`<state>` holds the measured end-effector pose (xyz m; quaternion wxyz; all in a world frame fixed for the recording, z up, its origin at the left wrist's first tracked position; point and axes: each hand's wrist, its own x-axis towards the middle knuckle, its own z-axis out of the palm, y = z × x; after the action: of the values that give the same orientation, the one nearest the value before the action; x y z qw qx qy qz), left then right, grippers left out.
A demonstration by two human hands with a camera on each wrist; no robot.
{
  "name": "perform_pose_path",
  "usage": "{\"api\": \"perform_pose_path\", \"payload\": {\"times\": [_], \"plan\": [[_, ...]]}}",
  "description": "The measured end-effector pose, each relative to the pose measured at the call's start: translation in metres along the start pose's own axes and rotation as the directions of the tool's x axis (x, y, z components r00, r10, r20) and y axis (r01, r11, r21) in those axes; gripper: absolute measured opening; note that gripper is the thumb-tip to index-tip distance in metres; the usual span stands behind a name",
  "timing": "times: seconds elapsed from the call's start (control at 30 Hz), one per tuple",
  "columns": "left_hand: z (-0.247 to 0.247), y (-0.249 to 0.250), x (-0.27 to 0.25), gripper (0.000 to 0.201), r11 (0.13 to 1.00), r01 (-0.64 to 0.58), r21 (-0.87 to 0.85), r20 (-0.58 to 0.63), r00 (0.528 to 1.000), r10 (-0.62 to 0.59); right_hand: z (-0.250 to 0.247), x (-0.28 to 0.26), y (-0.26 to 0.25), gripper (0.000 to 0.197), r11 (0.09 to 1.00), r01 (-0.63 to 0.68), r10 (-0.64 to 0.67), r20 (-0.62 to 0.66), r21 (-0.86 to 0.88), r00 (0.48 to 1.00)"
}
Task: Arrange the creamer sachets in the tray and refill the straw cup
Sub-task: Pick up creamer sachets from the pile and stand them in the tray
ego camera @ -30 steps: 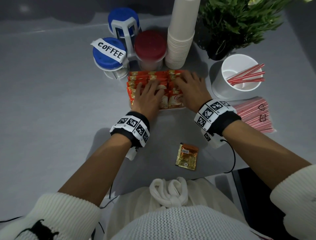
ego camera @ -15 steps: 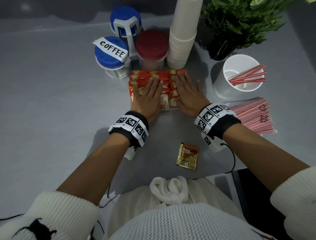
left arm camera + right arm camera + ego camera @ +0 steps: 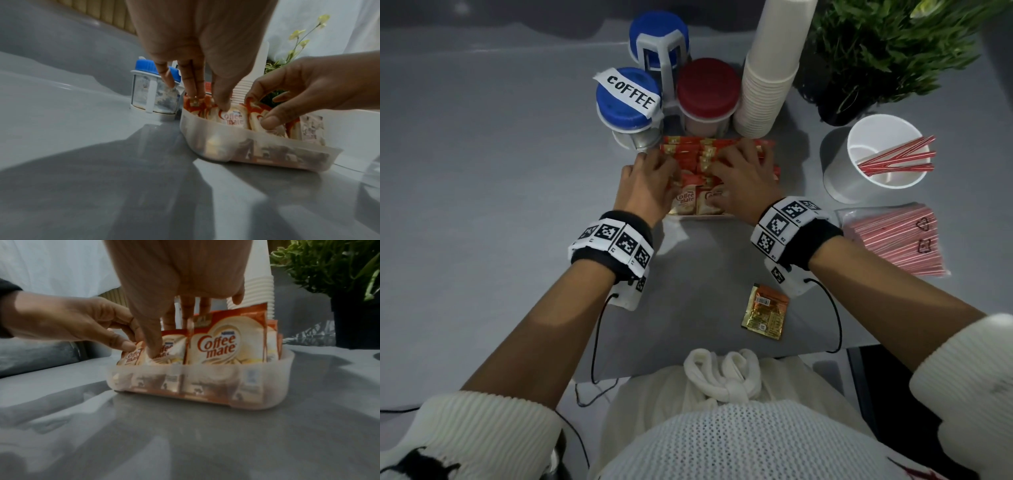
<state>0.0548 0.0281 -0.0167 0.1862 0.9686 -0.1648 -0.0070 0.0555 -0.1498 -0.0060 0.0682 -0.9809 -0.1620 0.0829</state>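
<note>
Item: creamer sachets [image 3: 224, 344], printed "Coffee mate" in red on cream, standing upright in rows inside a translucent tray [image 3: 267, 382] at centre frame of the head view, just below the jars.

Change from half a second ago: both hands then lay flat on the sachet tops with straight fingers; now the fingers are curled down among the packets.

Left hand [image 3: 645, 186]: at the tray's left side; thumb and fingertips [image 3: 193, 91] pinch into the left-hand sachets, its grip narrow and closed on them.

Right hand [image 3: 743, 181]: over the tray's right half; thumb pressed on the front of a sachet, fingers behind the row, its grip pinching that packet.

Loose sachet [image 3: 765, 311]: gold and orange, barcode side up, flat on the grey counter [image 3: 500, 205], lower centre, well apart from the tray.

Straw cup [image 3: 873, 161]: white, right of frame, holding a few red-striped straws [image 3: 897, 161].

Bag of straws [image 3: 893, 240]: clear pack lying flat just below the cup.

Also present: blue-lidded jar [image 3: 626, 99] taped "COFFEE"; red-lidded jar [image 3: 707, 89]; stack of paper cups [image 3: 767, 92]; potted plant [image 3: 893, 51], upper right.
</note>
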Motion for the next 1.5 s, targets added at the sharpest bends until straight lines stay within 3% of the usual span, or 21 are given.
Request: {"api": "perform_pose_path", "payload": {"times": [0.1,0.27,0.47,0.67,0.77,0.83,0.9,1.0,1.07,1.17,1.27,1.33,1.4,1.5], "plan": [[0.003,0.000,0.001,0.022,1.000,0.014,-0.001,-0.001,1.000,-0.014,0.003,0.003,-0.003,0.043,0.998,-0.048,0.048,-0.029,-0.026,0.998],[-0.005,-0.002,0.008,0.025,0.993,0.063,0.100,0.130,0.989,-0.076,0.000,0.004,0.004,0.039,0.992,-0.123,0.122,-0.031,-0.040,0.992],[-0.012,-0.006,0.008,0.024,0.992,0.069,0.103,0.192,0.978,-0.088,0.002,0.005,0.000,0.036,0.988,-0.146,0.145,-0.039,-0.042,0.989],[-0.015,0.008,0.005,0.048,0.991,0.098,0.094,0.199,0.973,-0.115,-0.010,-0.010,0.008,0.034,0.985,-0.144,0.153,-0.088,0.094,0.984],[-0.018,0.021,0.004,0.050,0.990,0.069,0.122,0.128,0.988,-0.085,-0.018,-0.026,0.016,0.031,0.972,-0.153,0.175,-0.117,0.177,0.978],[-0.018,0.033,0.002,0.041,0.997,0.014,0.074,0.067,0.998,-0.019,-0.019,-0.039,0.022,0.031,0.964,-0.164,0.195,-0.138,0.209,0.971],[-0.014,0.049,-0.001,0.029,0.997,-0.077,-0.022,0.080,0.994,0.079,-0.017,-0.054,0.029,0.029,0.954,-0.155,0.193,-0.130,0.256,0.973],[0.000,0.075,-0.010,0.018,0.977,-0.150,-0.151,0.248,0.951,0.184,-0.009,-0.080,0.038,0.024,0.930,-0.117,0.131,-0.016,0.348,0.991],[0.014,0.089,-0.019,0.020,0.973,-0.149,-0.179,0.384,0.900,0.208,-0.002,-0.097,0.042,0.021,0.919,-0.159,0.124,0.118,0.360,0.985],[0.035,0.105,-0.033,0.028,0.979,-0.157,-0.132,0.557,0.805,0.204,0.011,-0.121,0.046,0.028,0.918,-0.259,0.152,0.335,0.302,0.930],[0.050,0.117,-0.043,0.045,0.984,-0.164,-0.069,0.672,0.721,0.167,0.019,-0.142,0.045,0.049,0.906,-0.326,0.186,0.436,0.271,0.880],[0.058,0.123,-0.048,0.056,0.985,-0.172,-0.030,0.693,0.706,0.144,0.024,-0.150,0.044,0.057,0.921,-0.316,0.192,0.440,0.228,0.877],[0.062,0.126,-0.052,0.060,0.980,-0.199,0.007,0.675,0.724,0.142,0.029,-0.155,0.043,0.061,0.935,-0.293,0.189,0.416,0.201,0.889],[0.067,0.130,-0.056,0.059,0.970,-0.237,0.056,0.667,0.732,0.140,0.037,-0.159,0.044,0.057,0.925,-0.295,0.189,0.386,0.237,0.903]]}}
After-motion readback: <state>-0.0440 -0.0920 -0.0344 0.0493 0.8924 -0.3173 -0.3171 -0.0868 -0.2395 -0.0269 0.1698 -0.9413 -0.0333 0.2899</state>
